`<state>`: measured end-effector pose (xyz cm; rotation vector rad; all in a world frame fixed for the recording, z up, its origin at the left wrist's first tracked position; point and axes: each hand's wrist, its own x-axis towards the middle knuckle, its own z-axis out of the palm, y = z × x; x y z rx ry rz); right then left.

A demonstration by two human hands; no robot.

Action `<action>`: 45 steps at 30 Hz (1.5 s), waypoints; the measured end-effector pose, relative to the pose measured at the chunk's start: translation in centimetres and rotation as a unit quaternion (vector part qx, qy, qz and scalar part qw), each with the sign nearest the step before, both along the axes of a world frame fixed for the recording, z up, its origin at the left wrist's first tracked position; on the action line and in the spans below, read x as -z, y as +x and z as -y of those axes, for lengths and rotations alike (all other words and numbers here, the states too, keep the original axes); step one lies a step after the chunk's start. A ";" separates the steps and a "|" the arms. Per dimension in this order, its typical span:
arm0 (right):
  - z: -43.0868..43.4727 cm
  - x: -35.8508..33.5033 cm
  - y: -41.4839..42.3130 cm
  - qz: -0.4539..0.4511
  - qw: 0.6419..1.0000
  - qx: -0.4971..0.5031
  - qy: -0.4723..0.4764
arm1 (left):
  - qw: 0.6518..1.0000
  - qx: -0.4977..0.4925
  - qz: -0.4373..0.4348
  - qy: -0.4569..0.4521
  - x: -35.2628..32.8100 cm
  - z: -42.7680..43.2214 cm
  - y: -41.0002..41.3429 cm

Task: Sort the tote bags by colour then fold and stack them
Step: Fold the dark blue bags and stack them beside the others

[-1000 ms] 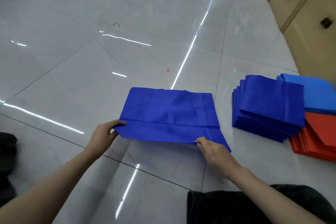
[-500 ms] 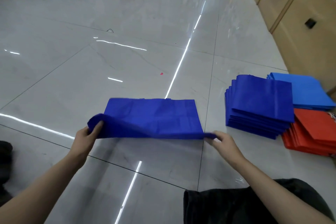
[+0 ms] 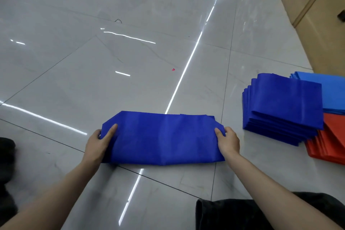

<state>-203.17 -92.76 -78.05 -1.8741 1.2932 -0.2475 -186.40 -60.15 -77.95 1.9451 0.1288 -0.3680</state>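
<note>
Two sets of fingers (image 3: pixel 111 131) pinch the short ends of the folded dark blue tote bag (image 3: pixel 164 138), left hand (image 3: pixel 98 144) and right hand (image 3: pixel 229 142) gripping it on the tiled floor (image 3: pixel 130 89), near the dark blue stack (image 3: pixel 283 102) and to its left, light blue stack (image 3: pixel 334 93) and red stack (image 3: pixel 334 147) tucked behind that stack.

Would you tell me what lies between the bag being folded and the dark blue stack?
In the head view, just the right hand gripping the bag's end, then bare floor up to the dark blue stack.
</note>
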 end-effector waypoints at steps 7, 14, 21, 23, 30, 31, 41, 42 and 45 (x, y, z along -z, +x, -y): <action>-0.3 2.7 -0.4 -0.103 0.994 0.038 -0.018 | 0.950 0.056 0.045 0.303 2.5 0.2 -0.5; -5.3 1.9 0.6 -0.139 0.950 0.032 -0.278 | 0.836 0.208 0.314 0.399 5.8 2.1 -2.2; -20.1 3.4 8.2 -0.037 0.866 -0.398 -0.299 | 0.871 0.235 0.255 0.348 6.3 1.8 -2.4; -21.7 4.6 9.3 -0.099 0.850 -0.448 -0.258 | 0.872 0.234 0.254 0.346 6.6 1.7 -2.2; -15.8 6.0 6.0 -0.130 0.821 -0.450 -0.327 | 0.867 0.213 0.273 0.360 6.6 1.9 -2.6; -14.3 5.8 5.1 -0.139 0.832 -0.433 -0.318 | 0.868 0.210 0.268 0.360 6.5 1.9 -2.6; -3.6 4.4 -1.3 -0.224 0.855 -0.366 -0.291 | 0.866 0.230 0.240 0.372 6.1 2.1 -2.4; -3.3 4.0 -1.1 -0.224 0.854 -0.362 -0.300 | 0.865 0.232 0.241 0.373 6.0 2.1 -2.4; -2.7 2.5 1.3 -0.199 0.854 -0.320 -0.358 | 0.868 0.226 0.233 0.376 5.5 2.8 -2.0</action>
